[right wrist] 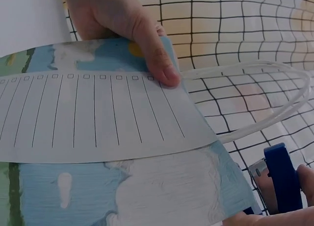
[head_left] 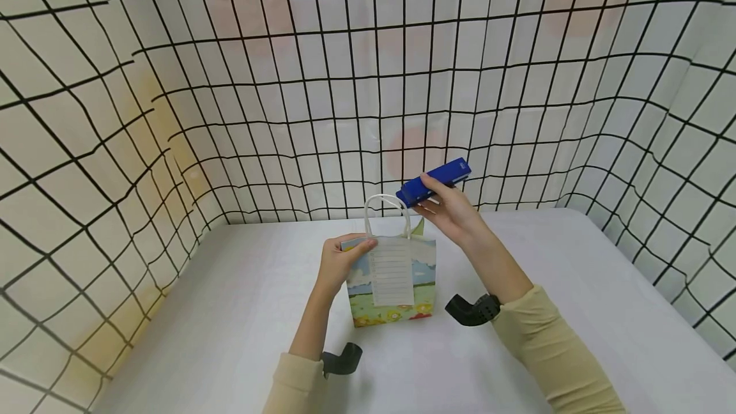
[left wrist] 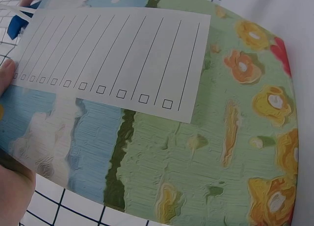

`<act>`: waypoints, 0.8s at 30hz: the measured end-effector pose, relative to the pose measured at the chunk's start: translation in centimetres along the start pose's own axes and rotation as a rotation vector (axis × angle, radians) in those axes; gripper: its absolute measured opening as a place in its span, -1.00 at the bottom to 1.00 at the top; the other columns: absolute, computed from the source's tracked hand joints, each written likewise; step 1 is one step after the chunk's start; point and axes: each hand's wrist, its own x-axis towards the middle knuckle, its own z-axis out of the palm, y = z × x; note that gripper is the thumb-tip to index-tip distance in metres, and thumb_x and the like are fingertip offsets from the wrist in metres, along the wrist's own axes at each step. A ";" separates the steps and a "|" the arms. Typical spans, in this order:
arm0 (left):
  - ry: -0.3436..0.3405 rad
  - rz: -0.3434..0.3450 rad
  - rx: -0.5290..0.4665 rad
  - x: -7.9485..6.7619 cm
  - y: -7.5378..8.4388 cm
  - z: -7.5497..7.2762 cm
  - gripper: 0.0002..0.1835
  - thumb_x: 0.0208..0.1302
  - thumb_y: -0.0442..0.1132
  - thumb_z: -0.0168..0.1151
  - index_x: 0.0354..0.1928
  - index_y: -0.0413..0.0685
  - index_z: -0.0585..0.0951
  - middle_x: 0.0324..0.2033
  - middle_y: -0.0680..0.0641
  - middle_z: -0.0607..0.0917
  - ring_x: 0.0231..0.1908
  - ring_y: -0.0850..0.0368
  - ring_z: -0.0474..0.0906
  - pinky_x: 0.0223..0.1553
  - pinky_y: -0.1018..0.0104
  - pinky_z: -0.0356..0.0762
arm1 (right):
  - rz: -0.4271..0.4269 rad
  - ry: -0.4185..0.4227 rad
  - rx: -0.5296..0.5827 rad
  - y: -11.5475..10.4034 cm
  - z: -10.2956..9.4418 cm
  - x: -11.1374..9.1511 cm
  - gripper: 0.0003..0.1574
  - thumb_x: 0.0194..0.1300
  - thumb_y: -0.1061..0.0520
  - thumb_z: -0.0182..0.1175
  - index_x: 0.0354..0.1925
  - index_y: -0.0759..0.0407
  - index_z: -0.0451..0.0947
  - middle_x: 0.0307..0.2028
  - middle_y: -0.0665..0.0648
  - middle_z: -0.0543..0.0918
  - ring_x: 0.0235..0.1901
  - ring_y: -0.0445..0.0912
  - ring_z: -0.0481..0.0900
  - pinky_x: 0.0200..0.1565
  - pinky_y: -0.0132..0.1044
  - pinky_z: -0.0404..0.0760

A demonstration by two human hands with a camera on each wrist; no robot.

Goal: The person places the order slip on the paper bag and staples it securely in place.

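A small paper gift bag (head_left: 424, 273) painted with sky, grass and flowers stands upright on the table. A lined checklist sheet (head_left: 393, 276) with small boxes lies against its front. My left hand (head_left: 338, 265) pinches the bag's upper left corner, thumb over the sheet's edge, as the right wrist view also shows. Above the bag's right side, my right hand (head_left: 457, 214) holds a blue stapler (head_left: 451, 172), tilted, its lower end close to the white handles (head_left: 381, 196). In the right wrist view, the stapler (right wrist: 284, 179) appears just beyond the bag's top edge.
The white table (head_left: 247, 312) spreads around the bag. White walls with a black grid (head_left: 322, 101) enclose the back and both sides. A green pointed tip (head_left: 418, 229) shows behind the bag's top. Black wrist-worn devices (head_left: 473, 310) sit at both cuffs.
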 end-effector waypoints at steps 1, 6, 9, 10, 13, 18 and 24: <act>0.000 -0.001 -0.001 0.0 0.0 0.0 -0.75 0.13 -0.31 0.25 -0.21 -0.39 0.62 -0.31 -0.34 0.69 -0.49 0.29 0.64 -0.40 0.40 0.59 | 0.000 0.000 -0.008 0.0 0.1 0.1 -0.21 0.38 0.10 -0.09 0.39 0.13 -0.26 0.37 0.24 -0.02 0.37 0.11 0.02 0.34 -0.11 0.09; 0.000 -0.009 0.000 0.0 0.2 0.0 -0.75 0.13 -0.31 0.25 -0.21 -0.38 0.62 -0.32 -0.32 0.69 -0.48 0.28 0.64 -0.41 0.39 0.59 | -0.005 0.002 -0.066 -0.1 0.6 1.0 -0.30 0.38 0.17 -0.10 0.35 0.22 -0.16 0.29 0.22 0.11 0.35 0.07 0.10 0.31 -0.13 0.18; 0.002 -0.015 0.004 0.1 0.3 0.0 -0.75 0.13 -0.31 0.25 -0.21 -0.38 0.63 -0.33 -0.30 0.70 -0.48 0.28 0.64 -0.41 0.40 0.59 | -0.010 0.008 -0.126 -0.1 0.9 1.6 -0.32 0.35 0.20 -0.07 0.31 0.24 -0.12 0.23 0.21 0.18 0.31 0.05 0.18 0.29 -0.12 0.22; 0.003 -0.015 0.005 0.1 0.3 0.0 -0.75 0.13 -0.30 0.25 -0.21 -0.38 0.63 -0.33 -0.29 0.70 -0.49 0.28 0.64 -0.41 0.40 0.58 | -0.010 0.012 -0.149 0.0 1.0 1.8 -0.33 0.34 0.21 -0.05 0.30 0.24 -0.11 0.22 0.21 0.20 0.28 0.04 0.22 0.29 -0.12 0.23; 0.003 -0.015 0.003 0.1 0.3 -0.1 -0.75 0.13 -0.30 0.25 -0.21 -0.37 0.62 -0.34 -0.27 0.71 -0.48 0.27 0.64 -0.41 0.40 0.58 | -0.008 0.034 -0.215 0.0 1.4 2.4 -0.28 0.31 0.22 -0.01 0.30 0.24 -0.13 0.24 0.25 0.23 0.21 0.01 0.30 0.28 -0.11 0.24; 0.004 -0.028 0.006 0.1 0.1 -0.1 -0.74 0.13 -0.28 0.25 -0.20 -0.36 0.63 -0.35 -0.25 0.71 -0.48 0.27 0.64 -0.41 0.40 0.58 | -0.019 0.043 -0.274 0.3 1.9 2.9 -0.15 0.27 0.22 0.04 0.32 0.23 -0.25 0.29 0.32 0.19 0.27 0.06 0.26 0.28 -0.09 0.22; 0.006 -0.045 -0.002 0.1 0.0 -0.1 -0.74 0.13 -0.28 0.25 -0.20 -0.35 0.63 -0.33 -0.25 0.71 -0.48 0.28 0.64 -0.40 0.39 0.58 | -0.022 0.030 -0.358 0.7 2.2 3.1 -0.06 0.25 0.18 0.09 0.33 0.23 -0.31 0.28 0.34 0.17 0.28 0.12 0.23 0.27 -0.07 0.24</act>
